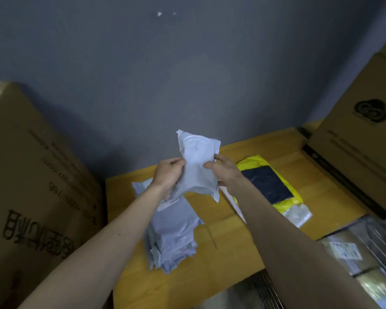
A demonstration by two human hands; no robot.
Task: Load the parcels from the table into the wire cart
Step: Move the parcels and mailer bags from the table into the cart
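Observation:
I hold a pale grey plastic parcel point(197, 166) upright above the wooden table point(232, 241). My left hand point(168, 173) grips its left edge and my right hand point(224, 169) grips its right edge. Below it a stack of similar grey parcels point(173, 237) lies on the table. To the right rest a yellow parcel with a dark panel point(270, 184) and a clear bag point(296, 214). The wire cart point(370, 239) stands at the lower right, with several packets inside.
A large cardboard box point(36, 186) stands left of the table. More cardboard boxes point(361, 134) are stacked at the right. A grey wall point(165, 74) rises behind the table. A metal grille point(265, 288) shows below the table's front edge.

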